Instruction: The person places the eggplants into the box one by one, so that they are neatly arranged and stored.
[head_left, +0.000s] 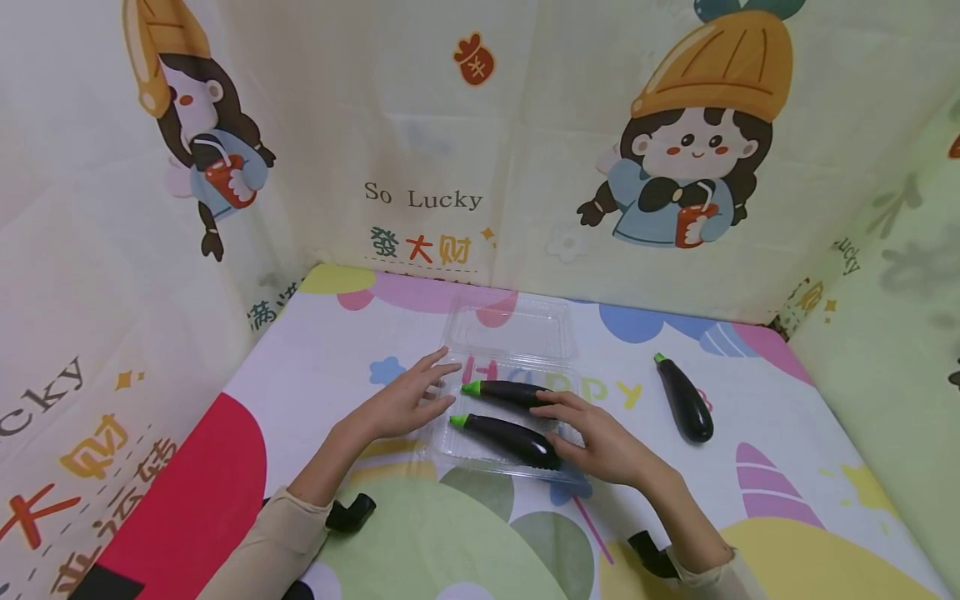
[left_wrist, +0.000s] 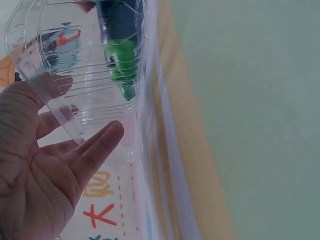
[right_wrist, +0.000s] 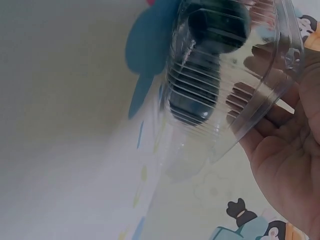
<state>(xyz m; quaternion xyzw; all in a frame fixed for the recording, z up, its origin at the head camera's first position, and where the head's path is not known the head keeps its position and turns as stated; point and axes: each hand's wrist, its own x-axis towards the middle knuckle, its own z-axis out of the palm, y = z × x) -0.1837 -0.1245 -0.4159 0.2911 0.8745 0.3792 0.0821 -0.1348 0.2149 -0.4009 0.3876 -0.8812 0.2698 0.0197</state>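
Note:
A hinged clear plastic box (head_left: 444,442) lies on the table with its lid (head_left: 510,329) folded back, away from me. Two glossy dark eggplants (head_left: 513,442) with bright green stems lie side by side in it, stems leftward. At the box's left end is my left hand (head_left: 405,400), its fingers extended beside the rim; the left wrist view shows this hand (left_wrist: 50,185) against the clear wall (left_wrist: 80,100). My right hand (head_left: 603,437) reaches over the right end, loosely bent fingers by the eggplants' thick ends. Through the plastic, its fingers (right_wrist: 240,100) appear apart from the eggplant (right_wrist: 195,90).
Another eggplant (head_left: 682,400) lies on the table, right of the box. A patterned cloth (head_left: 405,533) covers the table, and printed curtains (head_left: 525,125) stand behind it and at both sides. Black wrist mounts (head_left: 351,512) show at both forearms.

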